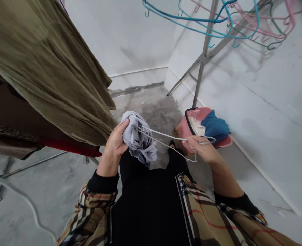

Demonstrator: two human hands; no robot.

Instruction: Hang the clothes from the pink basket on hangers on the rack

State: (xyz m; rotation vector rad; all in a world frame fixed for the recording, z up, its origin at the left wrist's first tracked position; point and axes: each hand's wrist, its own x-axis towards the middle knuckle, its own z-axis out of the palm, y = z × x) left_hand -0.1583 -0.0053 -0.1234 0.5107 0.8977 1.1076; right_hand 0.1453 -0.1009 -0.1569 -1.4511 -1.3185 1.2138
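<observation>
Holding bunched grey cloth [145, 154] in left hand [117, 138], curled round its left edge, low and central in view; gripping a white hanger [166, 135] near one end in right hand [200, 147], with the other end buried among the folds. Could lose the bundle on the left and drop it toward the grey floor [63, 177], probably through gripping so bulky a heap by only 1 edge. Could snag or jam the wire in the middle — blame the tangled creases, with any opening in the fabric impossible to make out from here. Could bend or twist the thin hanger farther right, if forced with 1 hand. Around, from the left: a pale tube [34, 209] curving low over the floor; a dark red-edged cloth [25, 109] hanging below an olive garment [63, 68], close by the left hand and likely to crowd any swing that way. Just beyond the right hand, a pink basket [183, 131] with white cloth [197, 126] and blue cloth [216, 126] inside, easy to knock. Above it, a metal stand [204, 59], with blue hangers [214, 21] and pink hangers [291, 24] at upper right — perhaps low enough to catch on anything raised there.
</observation>
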